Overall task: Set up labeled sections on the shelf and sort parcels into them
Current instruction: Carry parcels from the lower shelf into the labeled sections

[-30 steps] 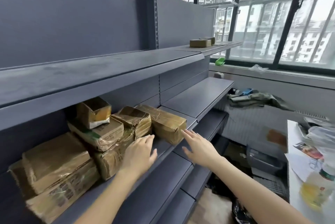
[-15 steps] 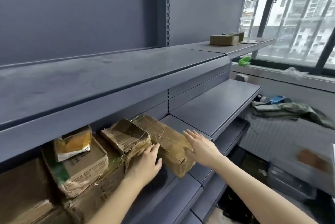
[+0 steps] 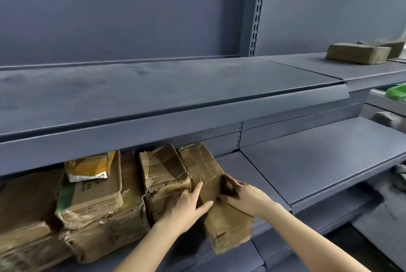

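Two bare forearms reach up from the bottom edge to the long brown parcel (image 3: 222, 216). It lies slantwise on the middle shelf (image 3: 307, 161), its near end sticking out past the shelf's front lip. The left hand (image 3: 189, 203) lies against the parcel's left edge, fingers straight and pointing away, thumb spread across the top face, so it presses rather than clasps. The right hand (image 3: 243, 194) curls its fingers over the parcel's right edge and grips it, thumb on top (a dark shadow hides the fingertips).

Touching the parcel's left side is a crumpled box (image 3: 164, 172) with torn flaps, standing on another carton. Further left is a box with green print (image 3: 87, 194). A small yellow-and-white packet (image 3: 90, 166) sits on top of it, tucked under the shelf above. More brown cartons fill the shelf to the left edge. To the right of the parcel, the next section of the middle shelf is bare grey metal.

Above, the top shelf (image 3: 153, 87) runs the full width, with a slotted post (image 3: 257, 7) rising behind it. At its far right end rests a flat parcel (image 3: 358, 54), with a second parcel (image 3: 394, 48) just behind. Below those, at the right edge, a green object (image 3: 396, 93) shows, blurred.
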Motion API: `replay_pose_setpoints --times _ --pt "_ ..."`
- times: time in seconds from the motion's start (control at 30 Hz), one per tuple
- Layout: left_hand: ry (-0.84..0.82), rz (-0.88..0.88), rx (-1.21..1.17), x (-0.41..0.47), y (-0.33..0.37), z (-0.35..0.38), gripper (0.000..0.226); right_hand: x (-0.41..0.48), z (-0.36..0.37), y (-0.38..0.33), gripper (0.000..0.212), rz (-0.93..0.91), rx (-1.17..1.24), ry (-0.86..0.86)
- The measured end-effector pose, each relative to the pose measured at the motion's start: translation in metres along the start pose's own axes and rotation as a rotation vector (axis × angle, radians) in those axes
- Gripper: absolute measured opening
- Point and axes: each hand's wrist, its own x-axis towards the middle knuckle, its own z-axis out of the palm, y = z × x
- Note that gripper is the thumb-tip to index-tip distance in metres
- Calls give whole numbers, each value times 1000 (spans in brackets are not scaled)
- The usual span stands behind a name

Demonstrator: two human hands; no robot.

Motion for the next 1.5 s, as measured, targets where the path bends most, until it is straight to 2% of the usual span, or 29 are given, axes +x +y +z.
replay_pose_setpoints --times 0.17,0.4,0.67,0.8,0.93,1.23,1.5 --pt "-44 -101 10 -1 14 13 76 10 2 11 81 -81 152 -113" --pt "-79 -185 -324 -7 30 28 81 9 5 16 84 -158 320 -114" --pt "125 -99 -406 -32 70 12 85 -19 -8 35 87 -261 415 65" --pt "284 -44 -387 -55 89 -7 86 -45 -34 33 84 -352 406 164" --pt "362 -25 -408 -79 88 -21 84 -66 -48 17 86 -415 369 218" --pt "499 -94 -434 -139 68 -29 88 -88 -44 -23 88 -585 352 191" --pt "611 -291 -616 -210 44 -28 101 -114 -40 -73 90 -846 319 78"
